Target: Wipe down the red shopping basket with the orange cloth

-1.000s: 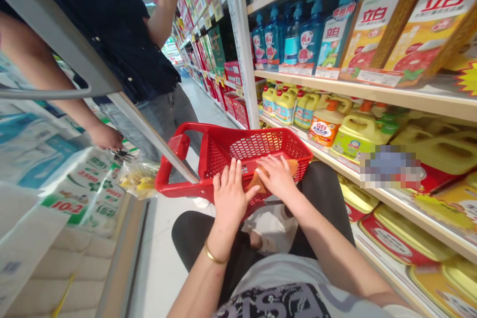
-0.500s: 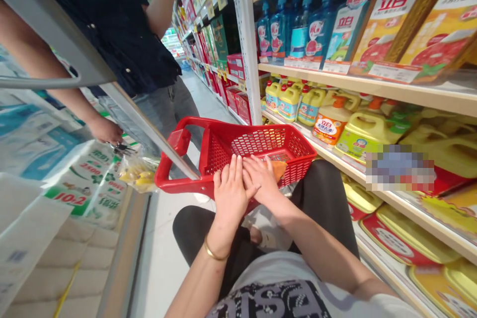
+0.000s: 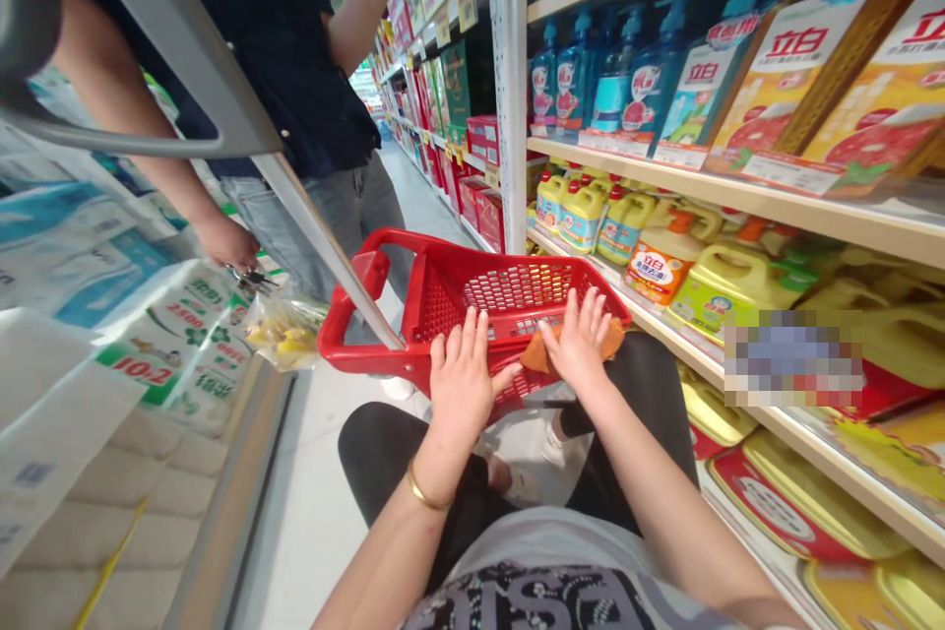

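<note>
A red plastic shopping basket (image 3: 443,290) stands on the floor in front of my knees. My left hand (image 3: 464,382) lies flat on its near rim, fingers stretched out and holding nothing. My right hand (image 3: 580,340) presses an orange cloth (image 3: 535,354) against the rim near the basket's right corner, fingers spread over it. A gold bangle (image 3: 424,494) circles my left wrist.
Shelves of yellow detergent jugs (image 3: 583,212) and blue pump bottles (image 3: 612,79) line the right. Another person in a dark shirt (image 3: 295,49) stands on the left, one hand holding keys (image 3: 255,281) and a bag of yellow items (image 3: 284,330). Packs of paper goods (image 3: 89,315) fill the left.
My right hand has slid the orange cloth rightward along the basket rim, away from my left hand. The view has shifted slightly.
</note>
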### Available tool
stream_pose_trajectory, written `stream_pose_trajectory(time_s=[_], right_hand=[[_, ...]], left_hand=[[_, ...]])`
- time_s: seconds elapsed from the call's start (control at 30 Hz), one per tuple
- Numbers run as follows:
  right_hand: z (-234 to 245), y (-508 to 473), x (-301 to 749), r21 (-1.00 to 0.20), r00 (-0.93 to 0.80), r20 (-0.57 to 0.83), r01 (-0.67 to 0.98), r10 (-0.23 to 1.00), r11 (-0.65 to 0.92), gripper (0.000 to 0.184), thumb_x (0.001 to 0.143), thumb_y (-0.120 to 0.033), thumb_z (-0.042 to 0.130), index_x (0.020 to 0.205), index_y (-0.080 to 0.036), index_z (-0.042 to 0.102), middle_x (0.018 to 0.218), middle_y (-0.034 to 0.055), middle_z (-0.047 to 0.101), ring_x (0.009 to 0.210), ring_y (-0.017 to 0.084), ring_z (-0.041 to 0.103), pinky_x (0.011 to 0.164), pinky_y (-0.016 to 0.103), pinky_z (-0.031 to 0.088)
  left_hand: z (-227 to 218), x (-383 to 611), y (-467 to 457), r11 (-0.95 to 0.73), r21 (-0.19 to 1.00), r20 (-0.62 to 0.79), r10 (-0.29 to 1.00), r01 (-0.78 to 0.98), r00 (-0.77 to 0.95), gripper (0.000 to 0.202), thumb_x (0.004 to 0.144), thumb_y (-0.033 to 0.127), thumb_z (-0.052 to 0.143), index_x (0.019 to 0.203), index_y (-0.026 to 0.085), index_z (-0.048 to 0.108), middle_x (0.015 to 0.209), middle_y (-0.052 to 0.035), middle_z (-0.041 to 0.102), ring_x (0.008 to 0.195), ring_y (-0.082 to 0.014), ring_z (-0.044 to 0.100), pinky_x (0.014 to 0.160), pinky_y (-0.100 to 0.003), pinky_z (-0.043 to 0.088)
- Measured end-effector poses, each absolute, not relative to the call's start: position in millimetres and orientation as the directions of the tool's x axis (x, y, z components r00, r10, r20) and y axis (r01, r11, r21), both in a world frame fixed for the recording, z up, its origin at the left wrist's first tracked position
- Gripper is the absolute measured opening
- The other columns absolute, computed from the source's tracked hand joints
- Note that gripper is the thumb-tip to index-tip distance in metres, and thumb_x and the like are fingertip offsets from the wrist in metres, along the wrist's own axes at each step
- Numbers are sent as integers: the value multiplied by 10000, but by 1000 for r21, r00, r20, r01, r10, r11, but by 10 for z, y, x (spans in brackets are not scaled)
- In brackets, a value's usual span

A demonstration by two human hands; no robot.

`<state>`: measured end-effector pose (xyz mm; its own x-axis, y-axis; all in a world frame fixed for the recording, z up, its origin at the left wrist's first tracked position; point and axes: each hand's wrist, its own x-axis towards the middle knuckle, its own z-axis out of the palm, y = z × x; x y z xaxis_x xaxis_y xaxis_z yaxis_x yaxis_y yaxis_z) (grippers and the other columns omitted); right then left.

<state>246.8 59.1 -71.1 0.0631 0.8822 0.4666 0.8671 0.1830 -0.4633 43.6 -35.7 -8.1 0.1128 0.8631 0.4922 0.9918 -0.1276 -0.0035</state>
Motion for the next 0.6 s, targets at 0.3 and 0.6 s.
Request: stream_pose_trajectory(time_s=[0.3,0.6], right_hand=[[-480,364,2092,-366,-375,486,733,789,573,682,1140,-489,336,1746,-193,231,1803,123,251,1697,271,120,1365,554,151],[-623,302,2123,-419,-56,459,867,887,272,743,1097,-578,442,1696,-146,357,1822,198,105,1679,459,-31,1285,781,57]], left_hand=[[38,315,-422,-204,-93,471,854,975,223,879,1028,645,542,1702,123,329,1771,-143,293,1663,-345,266,1369,-577,140],[132,65,-531,-129,-99,504,848,987,162,833,1043,586,535,1700,113,337,1766,-163,300,1643,-365,315,1363,-582,161]])
